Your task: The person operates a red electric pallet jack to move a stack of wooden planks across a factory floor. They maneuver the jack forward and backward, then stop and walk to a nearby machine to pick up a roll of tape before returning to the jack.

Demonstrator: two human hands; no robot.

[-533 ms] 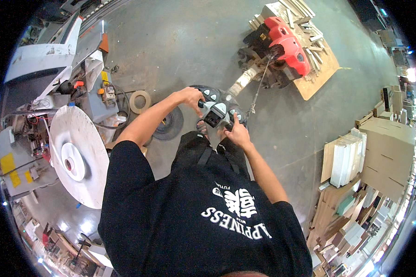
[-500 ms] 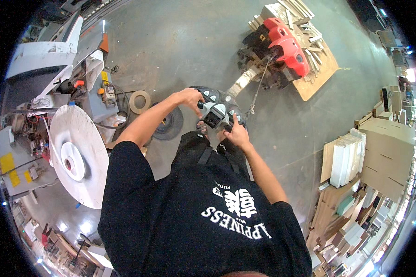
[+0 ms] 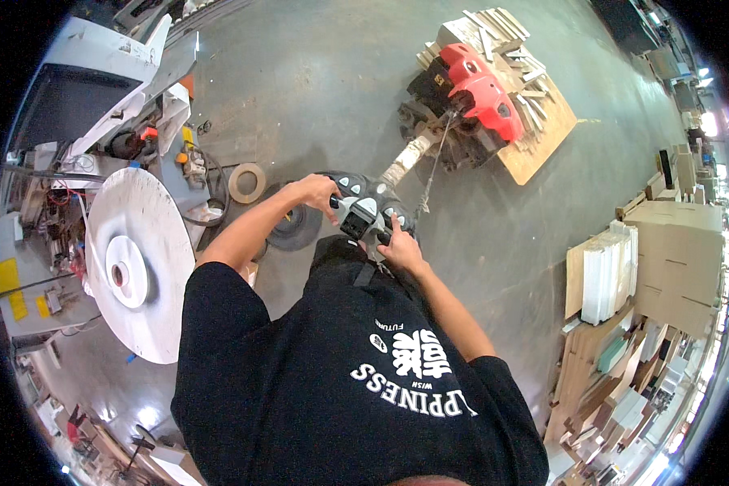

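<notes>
In front of my waist is the grey and black control handle (image 3: 363,217) of a pallet truck. My left hand (image 3: 319,194) is wrapped round the handle's left grip. On the right side my right hand (image 3: 400,245) grips the handle, its index finger stretched up along the light grey buttons. From the handle a worn, dirt-stained tiller arm (image 3: 405,159) runs away to the truck's red cover (image 3: 482,93). A cable hangs beside the arm. Past the cover, loose wooden strips (image 3: 535,81) lie heaped on a flat wooden board (image 3: 547,144).
A large white disc (image 3: 170,275) stands close on my left, beside grey machinery. Rolls of edging tape (image 3: 247,183) lie on the floor near my left forearm. At the right are a big cardboard box (image 3: 676,259), white stacked panels (image 3: 611,275) and timber boards.
The handle, with both hands still on it, has shifted left and slightly nearer to me. The red cover and wood load have shifted left in view too.
</notes>
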